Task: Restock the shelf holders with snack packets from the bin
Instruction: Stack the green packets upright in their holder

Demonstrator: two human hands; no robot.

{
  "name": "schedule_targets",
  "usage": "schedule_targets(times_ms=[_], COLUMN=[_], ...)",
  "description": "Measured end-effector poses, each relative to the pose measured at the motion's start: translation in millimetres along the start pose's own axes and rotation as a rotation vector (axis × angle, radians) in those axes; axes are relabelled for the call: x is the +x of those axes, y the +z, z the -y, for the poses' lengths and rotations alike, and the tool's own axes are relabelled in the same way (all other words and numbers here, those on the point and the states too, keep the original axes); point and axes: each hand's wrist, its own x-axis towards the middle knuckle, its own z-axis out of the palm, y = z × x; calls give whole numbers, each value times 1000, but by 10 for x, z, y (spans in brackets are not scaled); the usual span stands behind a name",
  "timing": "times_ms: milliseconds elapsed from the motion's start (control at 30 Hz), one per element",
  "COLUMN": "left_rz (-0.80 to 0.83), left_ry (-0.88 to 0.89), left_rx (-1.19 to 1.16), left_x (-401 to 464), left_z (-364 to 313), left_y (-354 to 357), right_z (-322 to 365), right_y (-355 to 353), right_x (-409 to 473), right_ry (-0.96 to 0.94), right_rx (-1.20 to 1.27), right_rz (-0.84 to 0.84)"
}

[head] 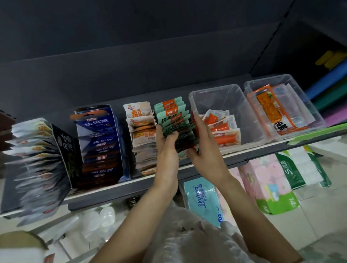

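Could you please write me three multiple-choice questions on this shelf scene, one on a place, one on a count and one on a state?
1. Where do the orange stick packets lie?
A. In the clear bin right of the hands
B. On the floor
C. In the blue carton

2. How many clear plastic bins stand on the shelf?
A. One
B. Two
C. Four

3. What are the hands doing?
A. Hanging idle
B. Both holding the stack of teal packets
C. Lifting a tissue pack

Answers:
1. A, they sit inside the nearer clear bin.
2. B, a second clear bin stands to its right.
3. B, left hand and right hand flank the stack with fingers on it.
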Motion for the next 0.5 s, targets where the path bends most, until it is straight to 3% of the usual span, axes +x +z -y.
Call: schedule_targets(times_ms=[500], left_rz=[-49], left_ry=[-23], left_rx=[22], left_x=[137], left_z=[93], left_y=[54], right_z=[51], right_y=[-129], right_x=[131], right_ry=[107], right_rx=[296], right_rz=[109])
